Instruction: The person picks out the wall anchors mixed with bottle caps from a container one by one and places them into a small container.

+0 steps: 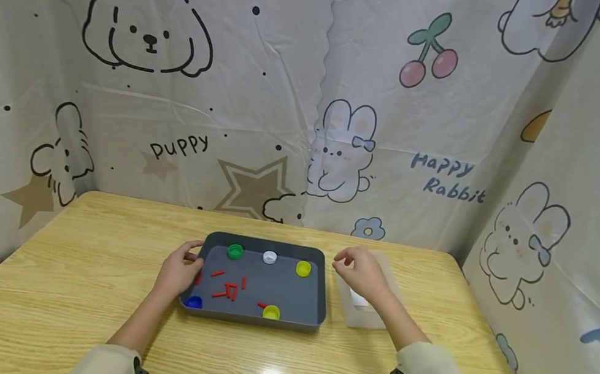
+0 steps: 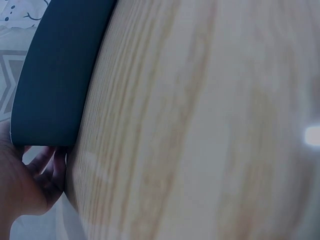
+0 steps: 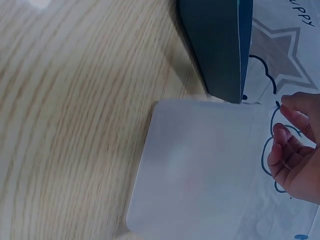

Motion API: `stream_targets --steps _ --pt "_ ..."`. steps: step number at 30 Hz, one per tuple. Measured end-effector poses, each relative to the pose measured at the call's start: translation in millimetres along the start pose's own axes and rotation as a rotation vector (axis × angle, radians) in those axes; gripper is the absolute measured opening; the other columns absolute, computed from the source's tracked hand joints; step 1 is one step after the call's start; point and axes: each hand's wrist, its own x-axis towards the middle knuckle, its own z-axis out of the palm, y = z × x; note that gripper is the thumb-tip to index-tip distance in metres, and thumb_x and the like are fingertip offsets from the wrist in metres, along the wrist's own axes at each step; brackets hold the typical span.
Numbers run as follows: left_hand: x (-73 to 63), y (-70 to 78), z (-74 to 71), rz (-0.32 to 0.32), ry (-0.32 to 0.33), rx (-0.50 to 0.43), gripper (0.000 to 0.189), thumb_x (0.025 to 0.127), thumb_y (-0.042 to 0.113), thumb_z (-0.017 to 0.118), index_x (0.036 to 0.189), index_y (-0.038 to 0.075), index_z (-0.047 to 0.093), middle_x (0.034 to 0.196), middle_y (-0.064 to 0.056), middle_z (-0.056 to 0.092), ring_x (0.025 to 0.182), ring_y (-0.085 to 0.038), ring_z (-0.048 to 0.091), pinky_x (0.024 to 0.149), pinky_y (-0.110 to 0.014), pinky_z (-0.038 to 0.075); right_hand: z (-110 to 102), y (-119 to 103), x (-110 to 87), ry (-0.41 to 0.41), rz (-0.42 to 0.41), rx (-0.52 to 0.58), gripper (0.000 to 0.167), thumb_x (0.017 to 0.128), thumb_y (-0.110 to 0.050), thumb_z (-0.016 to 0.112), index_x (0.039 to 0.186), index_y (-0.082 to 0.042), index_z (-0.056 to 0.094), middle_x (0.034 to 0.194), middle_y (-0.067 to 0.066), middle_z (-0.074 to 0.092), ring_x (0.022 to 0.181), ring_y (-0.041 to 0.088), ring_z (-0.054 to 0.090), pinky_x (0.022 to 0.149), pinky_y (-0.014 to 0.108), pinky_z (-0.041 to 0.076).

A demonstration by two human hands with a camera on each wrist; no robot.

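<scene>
A dark grey rectangular tray [image 1: 289, 284] lies on the wooden table. My left hand [image 1: 180, 269] grips its left side, thumb over the rim and fingers against the outer wall; the left wrist view shows that hand [image 2: 30, 175] at the tray's end. Inside are several short red sticks [image 1: 230, 290], a green cap [image 1: 235, 252], a white cap [image 1: 269, 257], two yellow caps [image 1: 303, 268] and a blue cap [image 1: 193, 302]. Right of the tray, my right hand [image 1: 361, 273] hovers over a translucent white box [image 1: 365, 319]. In the right wrist view its loosely bent fingers [image 3: 280, 150] hold nothing.
The pale wooden table [image 1: 104, 251] meets a patterned curtain [image 1: 264, 115] at the back, and another curtain side [image 1: 580, 213] hangs along the right. The translucent box stands close beside the tray's right wall.
</scene>
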Motion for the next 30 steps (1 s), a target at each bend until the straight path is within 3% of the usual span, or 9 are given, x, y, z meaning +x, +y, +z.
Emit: stream_targets --steps 12,30 --pt "0.8 0.3 -0.6 -0.011 0.000 -0.010 0.044 0.091 0.016 0.052 0.135 0.013 0.047 0.112 -0.018 0.058 0.092 -0.025 0.059 0.064 -0.025 0.041 23 -20 0.3 -0.058 -0.037 -0.018 0.007 0.083 -0.017 0.068 0.086 -0.012 0.071 0.084 0.004 0.058 0.075 0.016 0.050 0.064 0.028 0.040" --pt "1.6 -1.9 1.1 -0.010 0.005 -0.004 0.044 0.092 0.017 0.051 0.136 0.014 0.047 0.114 -0.019 0.058 0.100 -0.029 0.060 0.071 -0.032 0.046 65 -48 -7.2 -0.147 -0.219 -0.014 0.006 0.082 -0.019 0.069 0.083 -0.013 0.070 0.081 0.002 0.056 0.074 0.013 0.051 0.064 0.026 0.041"
